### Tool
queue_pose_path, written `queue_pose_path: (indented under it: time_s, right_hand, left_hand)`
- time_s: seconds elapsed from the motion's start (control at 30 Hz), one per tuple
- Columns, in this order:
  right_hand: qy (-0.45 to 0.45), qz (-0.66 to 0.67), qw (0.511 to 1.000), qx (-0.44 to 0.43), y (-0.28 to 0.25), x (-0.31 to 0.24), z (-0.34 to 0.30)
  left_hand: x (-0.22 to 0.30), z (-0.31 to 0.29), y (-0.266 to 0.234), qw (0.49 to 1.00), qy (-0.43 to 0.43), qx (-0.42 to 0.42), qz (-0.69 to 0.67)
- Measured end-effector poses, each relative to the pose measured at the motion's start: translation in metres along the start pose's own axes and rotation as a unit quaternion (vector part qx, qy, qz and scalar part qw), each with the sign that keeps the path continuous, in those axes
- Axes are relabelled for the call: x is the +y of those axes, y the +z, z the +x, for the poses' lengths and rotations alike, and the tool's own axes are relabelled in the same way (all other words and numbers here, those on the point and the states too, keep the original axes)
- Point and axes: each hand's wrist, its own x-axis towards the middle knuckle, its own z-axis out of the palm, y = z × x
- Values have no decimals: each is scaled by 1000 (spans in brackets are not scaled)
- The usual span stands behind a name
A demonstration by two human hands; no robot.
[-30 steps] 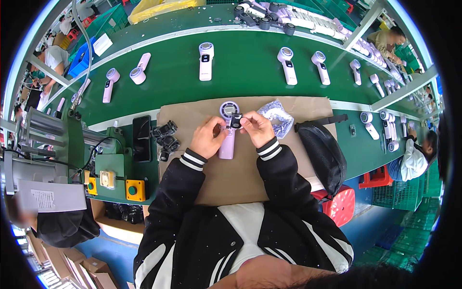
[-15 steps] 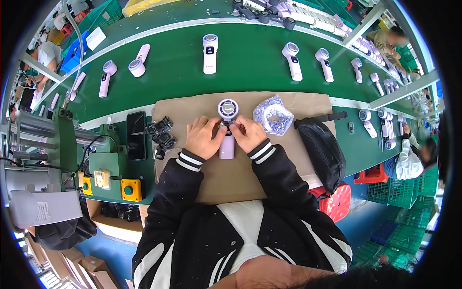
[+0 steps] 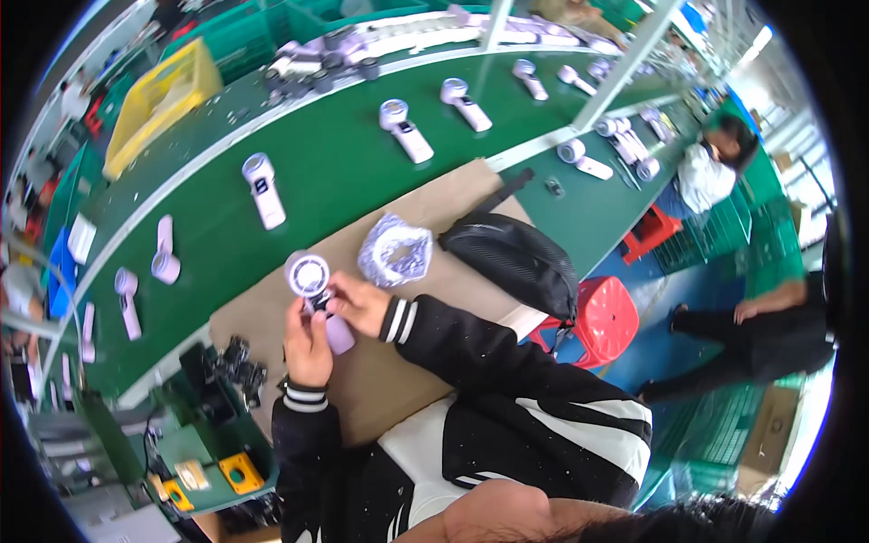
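Observation:
A lilac hand-held fan [image 3: 317, 290] with a round white head lies on the brown cardboard mat [image 3: 398, 380]. My left hand [image 3: 306, 344] grips its handle from the left. My right hand [image 3: 358, 303] pinches a small dark part at the neck of the fan, just under the round head. Both sleeves are black with white-striped cuffs. The lower end of the handle shows between my hands.
A clear plastic bag of parts [image 3: 395, 252] and a black pouch [image 3: 511, 258] lie right of my hands. Small black parts [image 3: 237, 366] sit at the left. Several finished fans [image 3: 262, 188] lie on the green belt [image 3: 335, 172]. A red stool [image 3: 597, 317] stands right; other people work nearby.
The view has swung and tilted, so the bench now runs diagonally. My hands stay on the fan, with the right hand now at its neck.

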Motion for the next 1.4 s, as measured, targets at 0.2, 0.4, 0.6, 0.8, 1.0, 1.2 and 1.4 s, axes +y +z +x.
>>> queue_pose_path:
  time_s: [0.2,0.4,0.6,0.8,1.0,1.2,1.4]
  right_hand:
    - [-92,-77,992,37,1,0,-5]
    - [-77,160,984,19,3,-2,-3]
    - [-103,189,977,16,15,-15,-4]
    - [-78,157,984,9,6,-32,6]
    - [-5,-193,981,21,-76,-40,29]
    - [47,-404,911,-73,-123,22,5]
    - [-5,-420,907,-31,-101,27,-8]
  left_hand:
    - [5,3,1,1000,3,14,-16]
    - [15,7,1,996,72,35,-46]
    - [23,4,-11,991,112,77,-13]
    - [21,16,-10,988,80,101,-86]
    - [-42,96,-49,979,-17,135,-154]
    - [-100,192,-41,977,-109,111,-149]
    - [-135,229,-54,974,-55,-8,218]
